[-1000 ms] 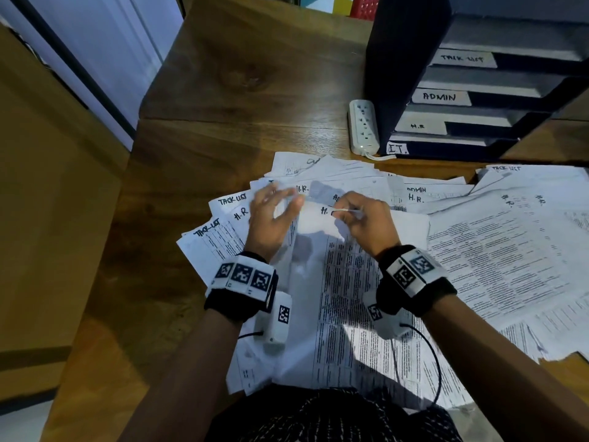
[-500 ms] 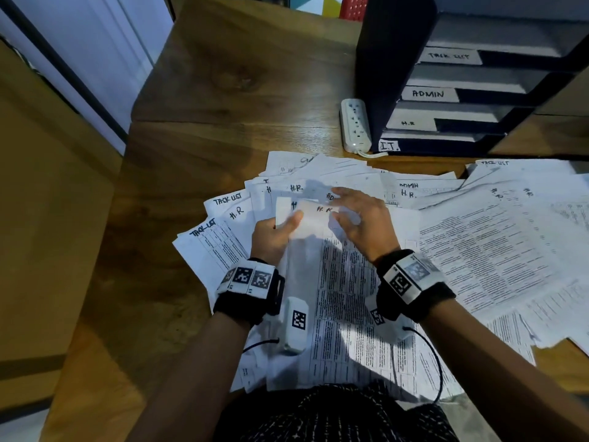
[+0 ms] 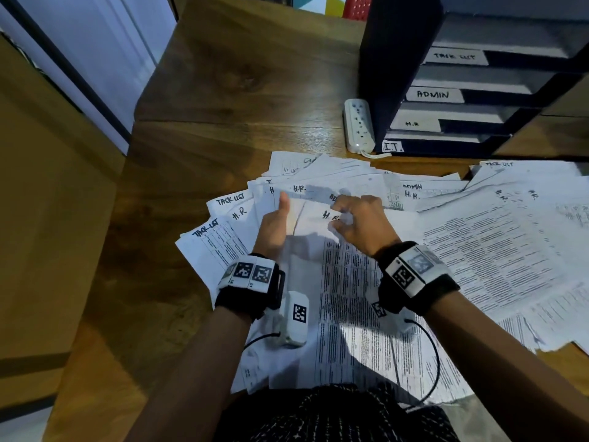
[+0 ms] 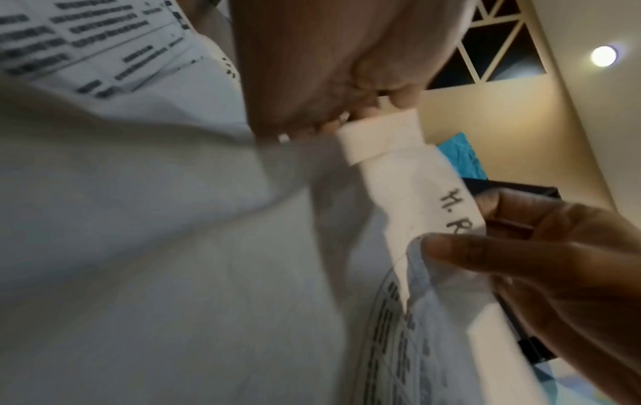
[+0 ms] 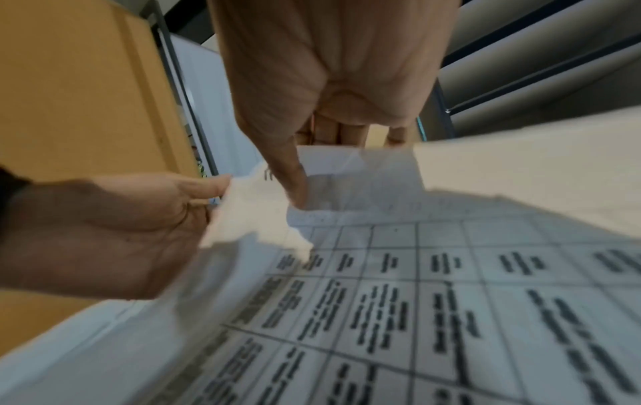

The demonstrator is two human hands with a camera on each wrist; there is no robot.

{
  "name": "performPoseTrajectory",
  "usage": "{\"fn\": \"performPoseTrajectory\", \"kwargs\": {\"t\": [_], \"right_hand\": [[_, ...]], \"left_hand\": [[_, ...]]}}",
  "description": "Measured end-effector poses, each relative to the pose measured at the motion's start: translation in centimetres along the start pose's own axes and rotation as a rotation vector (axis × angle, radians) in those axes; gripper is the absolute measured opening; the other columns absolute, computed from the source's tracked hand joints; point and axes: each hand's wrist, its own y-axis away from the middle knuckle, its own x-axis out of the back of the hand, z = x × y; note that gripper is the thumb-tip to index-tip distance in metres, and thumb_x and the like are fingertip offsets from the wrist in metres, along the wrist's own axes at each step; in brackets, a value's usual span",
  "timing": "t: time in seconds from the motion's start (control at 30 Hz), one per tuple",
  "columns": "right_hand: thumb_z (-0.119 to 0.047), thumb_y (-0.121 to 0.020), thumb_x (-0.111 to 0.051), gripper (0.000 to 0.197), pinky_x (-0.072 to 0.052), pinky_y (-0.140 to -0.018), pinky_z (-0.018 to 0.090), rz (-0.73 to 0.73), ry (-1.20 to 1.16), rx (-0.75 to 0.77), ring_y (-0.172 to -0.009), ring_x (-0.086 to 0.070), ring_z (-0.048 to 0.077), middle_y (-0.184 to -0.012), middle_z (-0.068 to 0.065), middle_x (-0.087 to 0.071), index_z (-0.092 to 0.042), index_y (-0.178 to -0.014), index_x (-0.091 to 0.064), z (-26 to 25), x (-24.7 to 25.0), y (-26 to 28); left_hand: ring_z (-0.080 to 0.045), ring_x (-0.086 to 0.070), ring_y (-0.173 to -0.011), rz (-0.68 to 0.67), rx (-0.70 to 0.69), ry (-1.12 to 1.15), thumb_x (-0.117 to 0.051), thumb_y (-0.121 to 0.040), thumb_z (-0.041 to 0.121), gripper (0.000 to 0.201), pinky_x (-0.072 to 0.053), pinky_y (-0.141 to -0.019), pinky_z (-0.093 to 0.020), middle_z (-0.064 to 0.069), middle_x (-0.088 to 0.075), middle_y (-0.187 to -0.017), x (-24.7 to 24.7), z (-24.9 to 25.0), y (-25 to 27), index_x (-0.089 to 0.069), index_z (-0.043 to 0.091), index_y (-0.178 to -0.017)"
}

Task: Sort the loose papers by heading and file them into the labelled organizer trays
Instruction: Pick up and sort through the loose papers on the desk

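A printed sheet headed "H.R" (image 3: 314,226) lies on top of the loose papers (image 3: 497,250) in front of me, its top edge lifted. My left hand (image 3: 274,226) grips the sheet's top left edge with the thumb up; in the left wrist view its fingers (image 4: 350,120) curl round the white paper edge (image 4: 385,137). My right hand (image 3: 358,223) pinches the same top edge beside the heading; the thumb (image 5: 293,183) presses on the paper. The dark organizer (image 3: 398,59) stands at the back right, with trays labelled TASK LIST, ADMIN, H.R (image 3: 414,123) and I.T.
Several other sheets headed TASK LIST, H.R and ADMIN fan out over the wooden table (image 3: 223,106) from the centre to the right edge. A white power strip (image 3: 358,126) lies against the organizer's left side. A wooden panel rises at the left.
My left hand has turned from lying spread on the papers to gripping the sheet's edge with the thumb up. The right hand has stayed pinching near the heading, and the top edge has lifted.
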Motion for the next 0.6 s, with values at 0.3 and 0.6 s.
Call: {"fn": "performPoseTrajectory", "kwargs": {"t": [0.3,0.6], "right_hand": [[-0.023,-0.089,-0.058,0.027,-0.031,-0.107,0.039,-0.191,0.164,0.009,-0.103,-0.058,0.019,-0.114,0.005,-0.064,-0.015,-0.114,-0.063,0.2,-1.0,0.0],[-0.022,-0.090,-0.058,0.025,-0.038,-0.102,0.041,-0.157,0.122,0.036,-0.098,-0.065,0.025,-0.105,0.010,-0.070,-0.011,-0.112,-0.063,0.7,-1.1,0.0]], "left_hand": [[-0.032,-0.054,-0.119,0.192,0.110,-0.368,-0.056,-0.086,0.006,0.039,-0.043,-0.102,-0.037,-0.018,-0.057,-0.127,0.0,0.3,-4.1,-0.052,-0.001,-0.124],[-0.034,-0.059,-0.107,0.208,0.138,-0.318,-0.064,-0.081,0.015,0.022,-0.046,-0.092,-0.036,-0.024,-0.061,-0.117,-1.4,1.5,-5.5,-0.045,0.012,-0.070]]}}
